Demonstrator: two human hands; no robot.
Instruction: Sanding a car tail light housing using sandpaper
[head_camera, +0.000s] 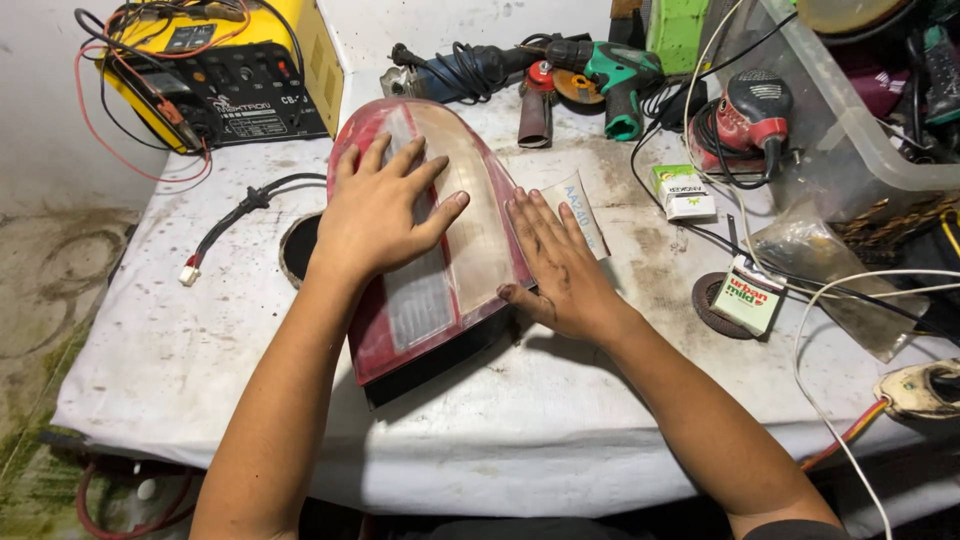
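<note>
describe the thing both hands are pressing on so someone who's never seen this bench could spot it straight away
Start at the white cloth-covered table and find the yellow box-shaped charger at its back left corner. Just right of it, mid-table, lies a car tail-light lens, with the left hand flat on top and the right hand against its right edge. It is the only large curved red-and-clear plastic shell; its neighbours are power tools and small boxes.

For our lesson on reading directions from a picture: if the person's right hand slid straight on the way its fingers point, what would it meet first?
The right hand points up the table and slightly left; its fingertips already almost touch the small white tube beside the tail-light lens, so probably that first.
</note>
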